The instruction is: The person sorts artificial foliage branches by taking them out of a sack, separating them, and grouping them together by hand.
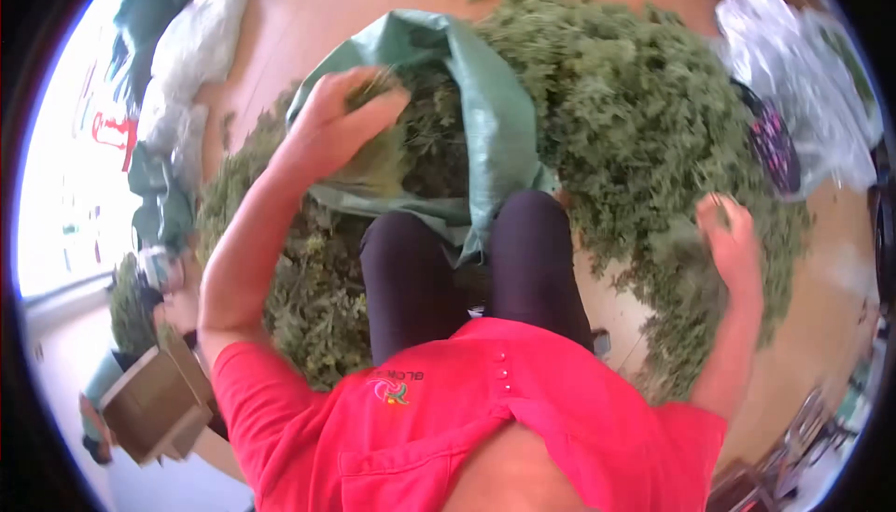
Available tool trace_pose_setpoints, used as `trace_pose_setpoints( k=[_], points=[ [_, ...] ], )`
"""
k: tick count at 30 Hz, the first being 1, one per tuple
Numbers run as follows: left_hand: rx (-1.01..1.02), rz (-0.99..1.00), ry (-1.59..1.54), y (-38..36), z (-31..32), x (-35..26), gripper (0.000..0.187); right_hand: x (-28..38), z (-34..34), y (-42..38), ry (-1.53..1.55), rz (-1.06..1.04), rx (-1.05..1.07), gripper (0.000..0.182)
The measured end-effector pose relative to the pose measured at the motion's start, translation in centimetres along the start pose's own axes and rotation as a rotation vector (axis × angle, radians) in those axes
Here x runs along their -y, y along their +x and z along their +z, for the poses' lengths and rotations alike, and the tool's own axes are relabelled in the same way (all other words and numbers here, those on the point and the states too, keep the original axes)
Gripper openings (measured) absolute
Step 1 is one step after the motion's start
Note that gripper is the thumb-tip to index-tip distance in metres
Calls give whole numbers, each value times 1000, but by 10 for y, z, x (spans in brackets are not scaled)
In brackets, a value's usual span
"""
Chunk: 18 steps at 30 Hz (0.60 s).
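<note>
My left hand [350, 120] is over the mouth of a green woven sack [504, 111], its fingers curled round a small bunch of green sprigs [369, 92]. Dark green leafy plant matter [434, 129] lies inside the sack, which stands wide open between my knees. At the right, my right hand [730, 232] is closed at the edge of a big heap of feathery green sprigs [644, 92]. A thin stem seems to show at its fingertips, but blur hides exactly what is in it.
More sprigs [313, 307] lie to the left of my knees. A clear plastic bag [793, 73] and a dark patterned item [777, 148] border the heap. White sacks [198, 41] stand at the far left, with an open cardboard box [154, 405] lower down.
</note>
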State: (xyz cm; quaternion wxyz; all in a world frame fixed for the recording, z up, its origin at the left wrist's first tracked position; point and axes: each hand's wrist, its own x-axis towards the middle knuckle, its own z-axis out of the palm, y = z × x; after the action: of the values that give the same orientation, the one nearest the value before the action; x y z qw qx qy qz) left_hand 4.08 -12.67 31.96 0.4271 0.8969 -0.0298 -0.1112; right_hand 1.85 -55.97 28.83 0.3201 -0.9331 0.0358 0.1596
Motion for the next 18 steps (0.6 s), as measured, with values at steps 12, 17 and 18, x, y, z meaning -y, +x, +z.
trace_pose_setpoints(
  k=[12, 17, 18],
  points=[
    [531, 840, -245, 111, 193, -108, 115, -24, 33, 2, 544, -42, -221, 30],
    [508, 821, -487, 44, 237, -86, 119, 26, 50, -20, 503, -599, -565, 18],
    [523, 661, -656, 25, 243, -83, 114, 33, 56, -21, 558, -664, -620, 15]
  ],
)
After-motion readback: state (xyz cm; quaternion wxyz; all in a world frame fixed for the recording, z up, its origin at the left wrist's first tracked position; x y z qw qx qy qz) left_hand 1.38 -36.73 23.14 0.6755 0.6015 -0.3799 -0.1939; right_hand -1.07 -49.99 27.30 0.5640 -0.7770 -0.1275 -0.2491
